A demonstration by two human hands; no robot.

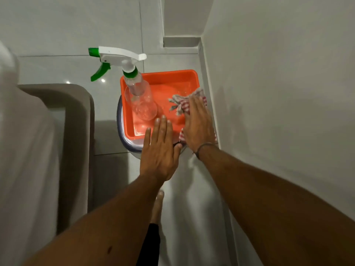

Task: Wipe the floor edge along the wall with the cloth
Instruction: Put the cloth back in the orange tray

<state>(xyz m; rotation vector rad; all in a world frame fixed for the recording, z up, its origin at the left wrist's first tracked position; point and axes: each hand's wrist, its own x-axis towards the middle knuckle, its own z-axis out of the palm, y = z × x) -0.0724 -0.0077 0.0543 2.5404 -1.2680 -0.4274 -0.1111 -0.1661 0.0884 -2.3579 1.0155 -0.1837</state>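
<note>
A: The red-and-white checked cloth (pixel 182 104) is not on the floor. It lies draped over the right rim of the orange plastic tub (pixel 159 75), next to the wall (pixel 278 83), with the right hand (pixel 198 124) laid flat on top of it.

B: Is the right hand gripping it?

A: The fingers lie extended and close together, pressing down on the cloth rather than closing round it (whether any fingertip curls under the fabric cannot be told). The left hand (pixel 160 150) hovers beside it, palm down, fingers straight and slightly spread, holding nothing.

B: What could go wrong from here?

A: The clear spray bottle (pixel 140 100) with the green-and-white trigger stands in the same tub, just left of the cloth. If the person drags the cloth out sideways, the fabric or the left hand could probably knock the bottle over. The tub also seems to sit on a round grey bucket or stool (pixel 123 135), so a hard downward push on that rim might tip it.

B: And the floor edge (pixel 203 60)?

A: It runs along the foot of the wall beyond the tub, not yet touched by the cloth.
</note>
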